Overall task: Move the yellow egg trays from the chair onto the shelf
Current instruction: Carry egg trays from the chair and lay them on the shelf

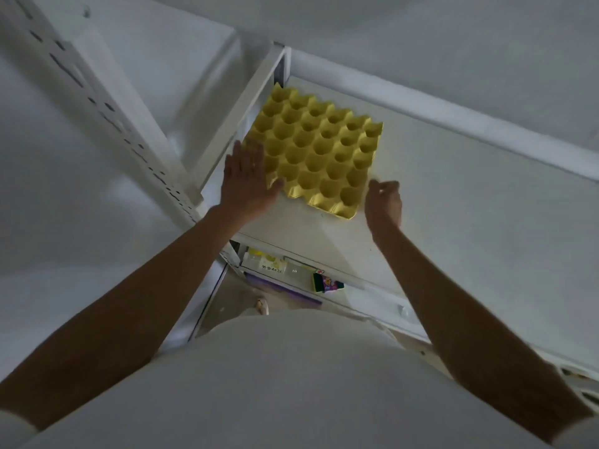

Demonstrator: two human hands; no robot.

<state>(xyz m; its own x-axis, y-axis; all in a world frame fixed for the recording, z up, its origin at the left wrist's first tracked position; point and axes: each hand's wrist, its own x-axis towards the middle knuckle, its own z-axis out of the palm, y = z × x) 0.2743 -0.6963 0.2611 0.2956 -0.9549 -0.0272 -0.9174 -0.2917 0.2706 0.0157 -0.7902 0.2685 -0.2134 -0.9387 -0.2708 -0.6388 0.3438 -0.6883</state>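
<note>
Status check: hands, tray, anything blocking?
Left hand open, flat against yellow egg tray left edge. Right hand loosely curled, just off its right corner, holding nothing. Tray flat on top shelf, near corner post. Nothing in the way.

Two bare arms reach up and forward.

The left hand [248,179] is flat with its fingers spread wide, palm facing down. The right hand [384,200] is loosely curled, fingers bent in toward the thumb, holding nothing. Both arms are stretched out nearly straight.
</note>
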